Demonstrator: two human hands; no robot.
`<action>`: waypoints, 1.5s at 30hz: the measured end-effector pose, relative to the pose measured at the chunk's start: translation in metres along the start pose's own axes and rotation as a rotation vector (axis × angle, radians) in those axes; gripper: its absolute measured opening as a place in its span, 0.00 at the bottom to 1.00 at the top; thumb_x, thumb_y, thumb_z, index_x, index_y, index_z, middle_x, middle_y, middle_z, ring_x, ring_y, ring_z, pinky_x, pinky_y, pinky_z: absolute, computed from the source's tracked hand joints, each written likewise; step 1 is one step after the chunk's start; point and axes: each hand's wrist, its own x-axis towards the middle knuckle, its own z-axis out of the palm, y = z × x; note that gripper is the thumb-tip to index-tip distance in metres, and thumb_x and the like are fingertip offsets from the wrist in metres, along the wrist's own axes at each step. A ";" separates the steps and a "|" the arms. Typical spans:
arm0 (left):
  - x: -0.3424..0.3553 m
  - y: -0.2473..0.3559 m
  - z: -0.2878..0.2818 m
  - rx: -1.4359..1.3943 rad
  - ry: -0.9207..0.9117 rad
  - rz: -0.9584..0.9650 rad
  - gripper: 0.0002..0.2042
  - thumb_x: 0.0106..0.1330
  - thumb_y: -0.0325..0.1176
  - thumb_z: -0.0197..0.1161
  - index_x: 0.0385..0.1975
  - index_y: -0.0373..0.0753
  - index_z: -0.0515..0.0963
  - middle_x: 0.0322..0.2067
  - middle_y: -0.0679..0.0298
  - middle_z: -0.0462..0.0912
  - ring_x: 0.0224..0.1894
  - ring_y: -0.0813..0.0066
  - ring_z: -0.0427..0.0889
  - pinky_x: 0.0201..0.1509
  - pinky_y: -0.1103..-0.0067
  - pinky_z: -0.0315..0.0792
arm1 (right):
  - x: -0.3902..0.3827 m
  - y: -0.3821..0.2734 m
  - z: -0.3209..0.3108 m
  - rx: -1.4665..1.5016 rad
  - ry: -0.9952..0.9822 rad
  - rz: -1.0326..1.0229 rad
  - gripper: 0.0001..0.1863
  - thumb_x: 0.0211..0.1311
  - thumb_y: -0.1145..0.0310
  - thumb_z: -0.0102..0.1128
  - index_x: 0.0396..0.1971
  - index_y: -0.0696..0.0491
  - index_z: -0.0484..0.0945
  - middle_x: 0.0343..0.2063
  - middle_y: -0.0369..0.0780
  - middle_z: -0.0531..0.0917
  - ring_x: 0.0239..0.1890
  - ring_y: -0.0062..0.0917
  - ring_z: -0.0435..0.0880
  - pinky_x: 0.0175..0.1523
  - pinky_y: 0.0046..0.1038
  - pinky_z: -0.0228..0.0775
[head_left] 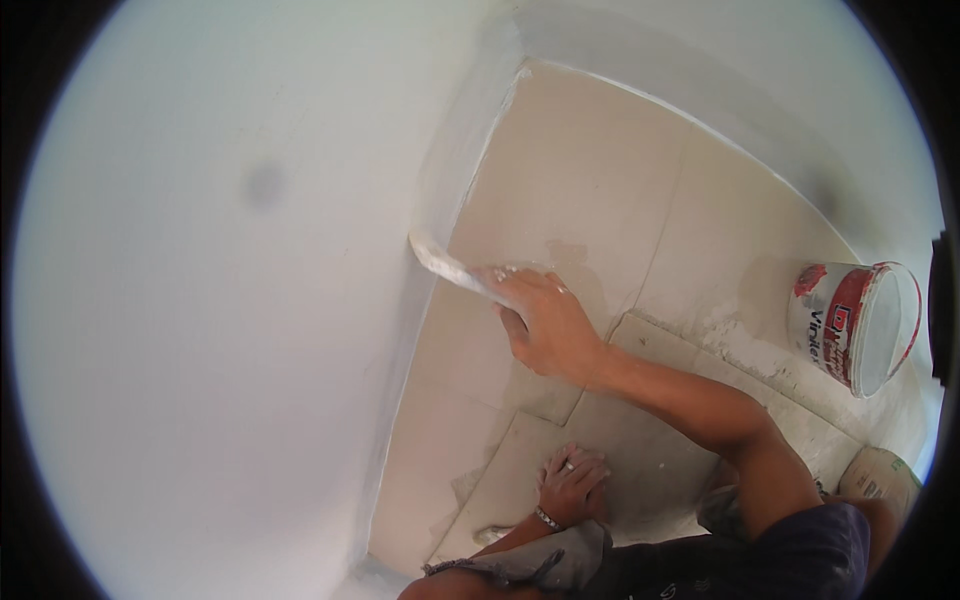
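Observation:
My right hand (550,325) is closed around a paintbrush (460,273) smeared with white. The brush reaches left from my fist, and its bristle end touches the white wall (250,330) a little above the grey band along its foot. Low in the middle of the view, my left hand (572,485) rests near my bent leg, its fingers loosely spread. It holds nothing that I can see, and it has a ring and a wristband on it.
Beige floor sheets (570,170) with damp marks lie along the wall. A white and red paint bucket (845,325) with a wire handle stands at the right, lid off. Beyond my right arm is a bag (880,480). Another wall (740,60) closes off the far side.

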 end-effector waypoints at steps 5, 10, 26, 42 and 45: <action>0.002 0.000 -0.002 -0.016 -0.002 0.009 0.11 0.58 0.27 0.68 0.41 0.43 0.84 0.47 0.62 0.87 0.55 0.63 0.85 0.74 0.51 0.64 | 0.007 0.026 -0.014 -0.036 0.306 0.053 0.24 0.67 0.71 0.60 0.63 0.57 0.77 0.58 0.51 0.82 0.61 0.50 0.79 0.66 0.46 0.70; 0.009 0.004 -0.006 -0.040 0.029 0.028 0.10 0.57 0.25 0.67 0.39 0.42 0.83 0.44 0.61 0.87 0.54 0.60 0.84 0.73 0.51 0.65 | 0.054 0.017 -0.021 0.030 0.464 0.030 0.24 0.64 0.75 0.58 0.62 0.55 0.78 0.58 0.53 0.82 0.58 0.52 0.80 0.65 0.46 0.73; 0.017 0.004 -0.004 -0.053 0.080 0.060 0.09 0.56 0.25 0.66 0.37 0.41 0.83 0.43 0.61 0.86 0.53 0.62 0.85 0.74 0.52 0.65 | 0.041 0.014 -0.017 0.077 0.030 -0.179 0.23 0.64 0.72 0.58 0.60 0.52 0.81 0.55 0.50 0.84 0.58 0.47 0.81 0.65 0.42 0.72; 0.012 0.002 -0.003 0.002 0.068 0.021 0.09 0.56 0.25 0.66 0.36 0.44 0.83 0.43 0.65 0.88 0.54 0.66 0.85 0.75 0.57 0.64 | -0.033 -0.038 0.026 0.142 -0.289 -0.134 0.29 0.58 0.77 0.54 0.63 0.52 0.79 0.55 0.49 0.84 0.54 0.46 0.84 0.58 0.47 0.77; 0.010 0.000 -0.002 -0.005 0.064 0.026 0.09 0.56 0.25 0.66 0.36 0.44 0.83 0.43 0.64 0.88 0.54 0.65 0.85 0.75 0.57 0.64 | -0.019 -0.010 0.017 0.022 -0.253 -0.262 0.29 0.59 0.76 0.55 0.63 0.53 0.79 0.59 0.46 0.84 0.58 0.44 0.83 0.64 0.43 0.74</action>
